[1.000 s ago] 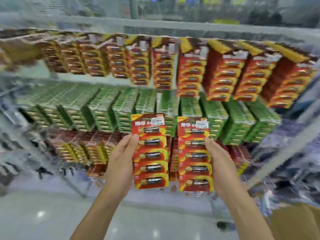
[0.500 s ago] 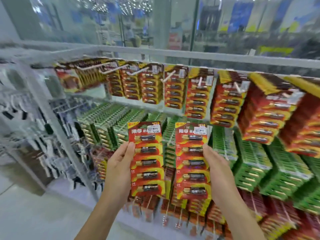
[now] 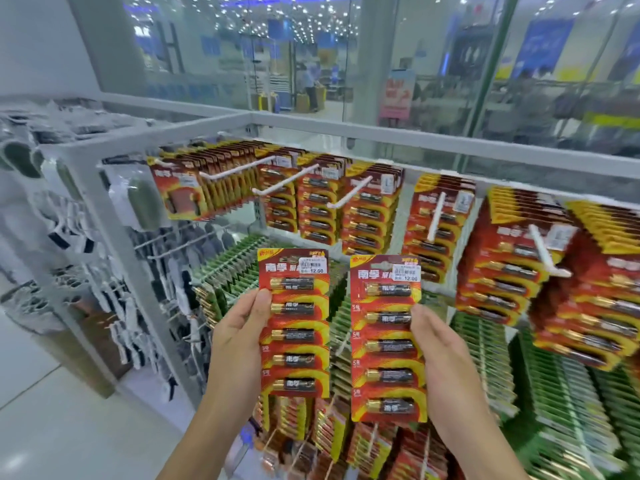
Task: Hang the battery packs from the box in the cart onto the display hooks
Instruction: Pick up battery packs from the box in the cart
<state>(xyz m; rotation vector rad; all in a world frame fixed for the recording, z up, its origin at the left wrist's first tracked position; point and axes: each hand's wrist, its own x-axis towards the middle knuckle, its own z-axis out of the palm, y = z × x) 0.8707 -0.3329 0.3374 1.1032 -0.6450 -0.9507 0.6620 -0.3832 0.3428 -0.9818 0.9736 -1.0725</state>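
At far left, a side rack (image 3: 69, 237) of grey and white goods is too smeared to identify. Next to it stands the pale metal display frame (image 3: 346, 133), and its lower rows are cut off by the bottom edge.

The left hand (image 3: 239, 344) grips the left battery pack (image 3: 294, 323) by its left edge. The thumb lies on the front, and the fingers are hidden behind the card. The right hand (image 3: 446, 368) grips the right battery pack (image 3: 386, 337) by its right edge in the same way, fingers also out of sight. The two packs are held upright in front of the display, side by side but apart, below the top row and on no hook. Each is a red and yellow card with five batteries stacked one above another and a price sticker reading 12.00.

Five white display hooks (image 3: 287, 181) jut from the top row, each loaded with hanging red packs (image 3: 367, 216) whose number is too dense to count. Behind the held cards hang green packs (image 3: 235, 268) - those at the right blur into streaks. More red packs show below the hands, partly hidden by both wrists.

A glass wall (image 3: 433, 64) rises behind the frame; the shop beyond it is hazy.
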